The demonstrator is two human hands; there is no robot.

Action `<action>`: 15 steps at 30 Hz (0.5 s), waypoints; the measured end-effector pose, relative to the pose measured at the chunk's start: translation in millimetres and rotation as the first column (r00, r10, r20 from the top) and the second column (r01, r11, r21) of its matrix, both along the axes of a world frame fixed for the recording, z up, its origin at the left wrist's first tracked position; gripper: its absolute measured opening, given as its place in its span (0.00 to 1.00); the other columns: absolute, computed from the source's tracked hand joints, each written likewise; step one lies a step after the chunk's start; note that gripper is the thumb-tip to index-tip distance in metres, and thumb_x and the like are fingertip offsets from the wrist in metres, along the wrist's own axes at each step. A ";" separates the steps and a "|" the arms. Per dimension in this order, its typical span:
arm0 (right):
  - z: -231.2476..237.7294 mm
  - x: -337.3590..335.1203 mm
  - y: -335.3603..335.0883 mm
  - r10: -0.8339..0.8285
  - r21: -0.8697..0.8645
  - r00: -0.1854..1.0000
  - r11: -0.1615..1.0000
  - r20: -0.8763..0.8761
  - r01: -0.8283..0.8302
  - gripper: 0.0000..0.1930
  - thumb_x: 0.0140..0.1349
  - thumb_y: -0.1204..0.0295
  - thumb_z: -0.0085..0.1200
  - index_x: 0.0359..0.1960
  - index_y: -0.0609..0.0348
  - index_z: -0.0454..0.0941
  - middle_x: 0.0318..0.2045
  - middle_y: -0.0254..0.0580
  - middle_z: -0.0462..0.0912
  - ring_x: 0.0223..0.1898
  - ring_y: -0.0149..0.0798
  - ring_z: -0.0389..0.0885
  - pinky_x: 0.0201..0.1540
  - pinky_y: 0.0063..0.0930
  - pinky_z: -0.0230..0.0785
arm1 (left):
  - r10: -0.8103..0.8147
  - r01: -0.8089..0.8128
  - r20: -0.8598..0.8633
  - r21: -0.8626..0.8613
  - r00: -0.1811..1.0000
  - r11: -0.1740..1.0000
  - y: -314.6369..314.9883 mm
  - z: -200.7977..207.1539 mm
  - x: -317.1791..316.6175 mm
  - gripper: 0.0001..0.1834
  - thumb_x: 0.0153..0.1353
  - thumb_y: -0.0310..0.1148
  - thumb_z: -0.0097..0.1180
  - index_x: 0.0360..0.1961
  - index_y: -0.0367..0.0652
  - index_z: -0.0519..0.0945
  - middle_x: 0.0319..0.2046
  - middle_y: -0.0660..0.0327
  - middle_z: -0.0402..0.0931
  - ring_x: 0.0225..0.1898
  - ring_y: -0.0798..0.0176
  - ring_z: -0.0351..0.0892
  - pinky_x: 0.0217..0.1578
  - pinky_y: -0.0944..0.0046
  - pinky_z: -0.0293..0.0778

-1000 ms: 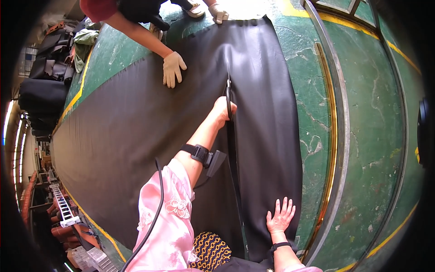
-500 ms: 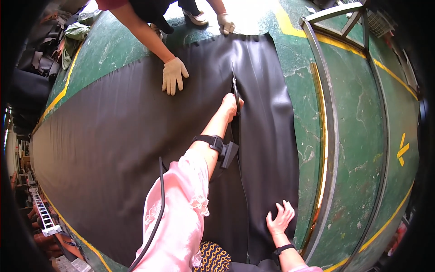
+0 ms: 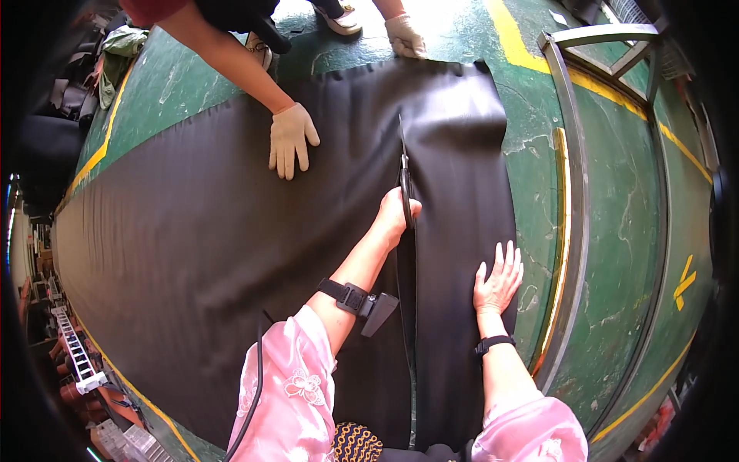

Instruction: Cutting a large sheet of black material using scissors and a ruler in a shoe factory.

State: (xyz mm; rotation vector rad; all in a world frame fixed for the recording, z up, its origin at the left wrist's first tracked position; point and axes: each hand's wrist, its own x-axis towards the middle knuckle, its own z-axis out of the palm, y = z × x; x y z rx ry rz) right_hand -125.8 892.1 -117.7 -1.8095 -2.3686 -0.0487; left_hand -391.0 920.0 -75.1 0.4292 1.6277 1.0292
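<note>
A big sheet of black, leather-like material is spread on the floor, with a long slit running from near my body toward its far edge. My left hand is closed around the dark handles of a pair of scissors, whose blades point away from me at the far end of the slit. My right hand lies palm down, fingers stretched, by the right edge of the strip beyond the slit. Across from me, a person's gloved hand presses flat on the sheet; their other gloved hand is at its far edge.
A grey metal frame stands along the right side on the green floor. Yellow lines mark the floor. Dark material is heaped at the far left, above a small white ladder-like piece.
My right hand has slid forward along the strip's right edge. My left hand with the scissors sits lower in view, and the strip's far part is more bunched up.
</note>
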 end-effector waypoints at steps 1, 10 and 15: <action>1.3 -0.4 -0.2 0.000 -0.005 1.000 1.000 0.004 0.000 0.30 0.56 0.60 0.47 0.62 0.47 0.58 0.65 0.36 0.56 0.66 0.43 0.51 0.66 0.44 0.44 | -0.001 0.001 0.000 -0.017 1.000 1.000 3.6 -0.2 -0.7 0.07 0.36 0.21 0.50 0.18 0.39 0.65 0.16 0.67 0.63 0.18 0.72 0.61 0.19 0.68 0.60; 11.9 -5.6 3.2 0.002 -0.095 1.000 0.996 0.000 -0.002 0.30 0.56 0.60 0.47 0.62 0.49 0.58 0.65 0.39 0.55 0.66 0.46 0.51 0.66 0.47 0.43 | 0.066 -0.065 0.065 -0.012 0.996 0.998 20.3 0.1 -7.3 0.08 0.34 0.21 0.48 0.18 0.40 0.63 0.13 0.69 0.59 0.15 0.73 0.57 0.15 0.67 0.55; 14.5 -3.1 7.7 0.004 -0.136 1.000 0.991 0.004 -0.003 0.30 0.57 0.61 0.45 0.62 0.51 0.57 0.66 0.40 0.53 0.67 0.45 0.48 0.67 0.45 0.41 | 0.019 -0.021 -0.032 -0.049 0.999 0.999 2.5 19.1 -3.7 0.09 0.34 0.21 0.49 0.20 0.40 0.64 0.15 0.68 0.60 0.16 0.72 0.59 0.17 0.68 0.57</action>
